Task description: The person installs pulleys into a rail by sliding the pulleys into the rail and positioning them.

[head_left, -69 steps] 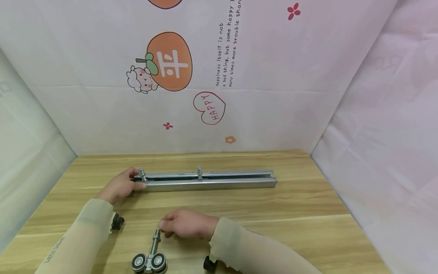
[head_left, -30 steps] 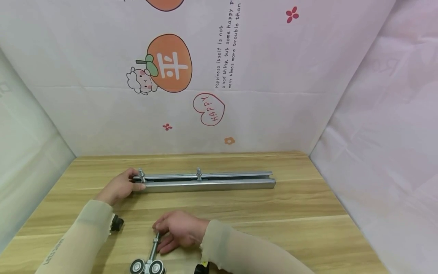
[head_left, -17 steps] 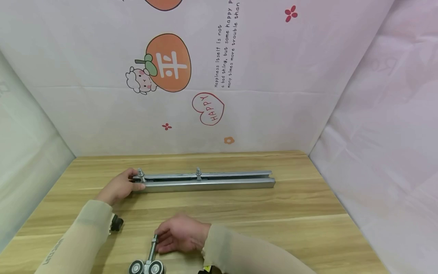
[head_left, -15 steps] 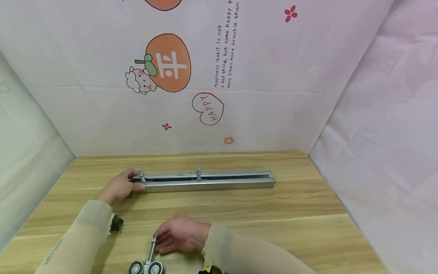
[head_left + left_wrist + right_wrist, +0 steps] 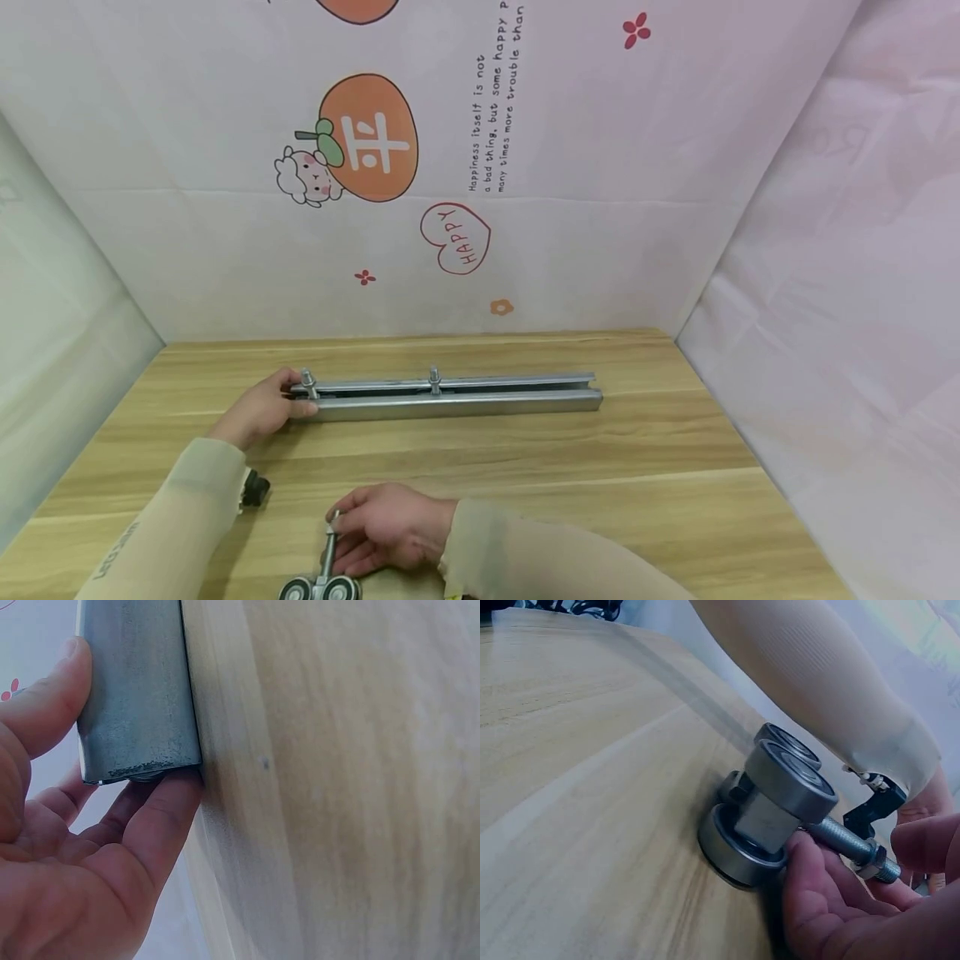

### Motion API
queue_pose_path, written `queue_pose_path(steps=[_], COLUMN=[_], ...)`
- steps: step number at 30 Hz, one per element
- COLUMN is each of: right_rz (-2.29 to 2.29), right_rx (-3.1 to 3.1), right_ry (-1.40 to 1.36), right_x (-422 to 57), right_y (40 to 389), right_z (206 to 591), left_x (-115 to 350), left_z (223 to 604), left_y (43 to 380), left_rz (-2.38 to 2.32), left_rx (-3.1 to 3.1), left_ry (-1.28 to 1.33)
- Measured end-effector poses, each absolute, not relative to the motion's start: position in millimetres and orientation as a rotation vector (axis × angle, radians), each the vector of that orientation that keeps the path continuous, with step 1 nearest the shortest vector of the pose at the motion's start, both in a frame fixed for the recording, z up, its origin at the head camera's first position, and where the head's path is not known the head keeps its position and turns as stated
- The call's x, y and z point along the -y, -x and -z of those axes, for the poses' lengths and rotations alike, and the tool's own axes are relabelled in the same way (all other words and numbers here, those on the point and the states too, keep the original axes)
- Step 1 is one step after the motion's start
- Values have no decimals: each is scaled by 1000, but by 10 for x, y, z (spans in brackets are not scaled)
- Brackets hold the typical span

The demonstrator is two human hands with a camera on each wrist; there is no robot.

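Note:
My left hand [image 5: 262, 408] grips the left end of a metal channel rail [image 5: 450, 406] lying on the table. In the left wrist view, the thumb lies along one side of the rail [image 5: 139, 690] and fingers touch its end. Two threaded bolts, one at the left end [image 5: 309, 383] and one near the middle [image 5: 435, 381], stand up from the slot. Closer to me, my right hand [image 5: 393, 529] holds a roller trolley [image 5: 318, 587] by its threaded bolt. Its wheels [image 5: 791, 776] and the bolt with a nut [image 5: 847, 841] show in the right wrist view, fingers curled beneath the bolt.
The wooden table [image 5: 525, 467] is bounded by a printed white cloth [image 5: 585, 250] behind and plain white cloth at both sides. A black wrist-camera mount [image 5: 256, 488] juts out below my left sleeve. Dark cables [image 5: 592, 607] lie beyond the table's far edge in the right wrist view.
My right hand has shifted a little left and toward me, its fingers coming round the trolley's bolt. The trolley has moved slightly toward me. My left hand stays on the rail.

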State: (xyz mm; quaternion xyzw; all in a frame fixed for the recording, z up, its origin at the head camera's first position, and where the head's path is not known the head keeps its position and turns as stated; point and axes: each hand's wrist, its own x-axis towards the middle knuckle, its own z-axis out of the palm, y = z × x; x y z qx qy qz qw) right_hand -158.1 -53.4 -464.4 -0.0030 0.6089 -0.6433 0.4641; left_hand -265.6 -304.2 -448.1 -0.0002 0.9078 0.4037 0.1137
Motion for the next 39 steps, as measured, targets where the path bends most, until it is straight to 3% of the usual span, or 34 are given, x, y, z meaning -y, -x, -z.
queue_pose_path(steps=[17,39], right_rz=[1733,1730], right_rx=[-1569,-2048], right_ry=[25,298], right_x=[439,130], right_y=[1601,1850], right_z=[4604,4338], left_x=[3026,3058], left_z=[4484,4507], left_y=[2649,2665], left_rz=[-1200,-1201], left_rx=[-2657,-2647], left_ry=[-10,-15])
